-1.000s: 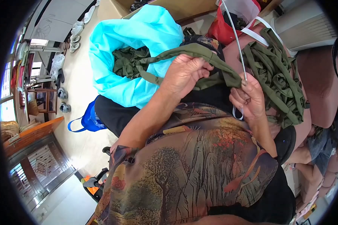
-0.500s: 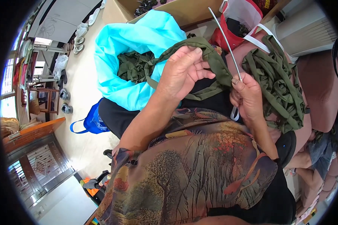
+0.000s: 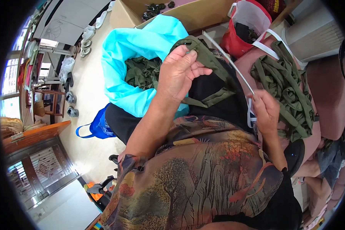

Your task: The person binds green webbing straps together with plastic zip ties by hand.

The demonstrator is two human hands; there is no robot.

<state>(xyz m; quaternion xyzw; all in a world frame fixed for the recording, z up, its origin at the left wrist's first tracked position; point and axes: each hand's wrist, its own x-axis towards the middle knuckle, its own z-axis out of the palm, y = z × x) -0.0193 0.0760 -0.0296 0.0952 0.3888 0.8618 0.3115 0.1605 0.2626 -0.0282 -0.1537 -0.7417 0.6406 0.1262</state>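
My left hand [image 3: 180, 73] pinches a dark green fabric strip [image 3: 207, 63] between thumb and fingers. From there the strip hangs over my black-clad lap, its lower part bent into a loop. To the right, my right hand [image 3: 266, 111] is closed on the near end of a thin metal rod [image 3: 234, 65], which slants up and to the left past the strip. A white loop [image 3: 250, 113] dangles by that hand. Left of my left hand stands a bright cyan bag [image 3: 113, 65], its rim rolled wide, with more green fabric [image 3: 140, 73] inside.
A heap of green strips [image 3: 283, 88] lies on the pink seat to my right. Beyond it are a red bag [image 3: 228, 42] with white handles and a cardboard box [image 3: 203, 17]. A blue bag [image 3: 99, 124] rests on the floor at left, and shoes [image 3: 86, 44] line the floor farther off.
My right hand has drawn back, toward me and rightward, taking the rod with it and leaving the strip it was touching. My left hand keeps its pinch on the strip.
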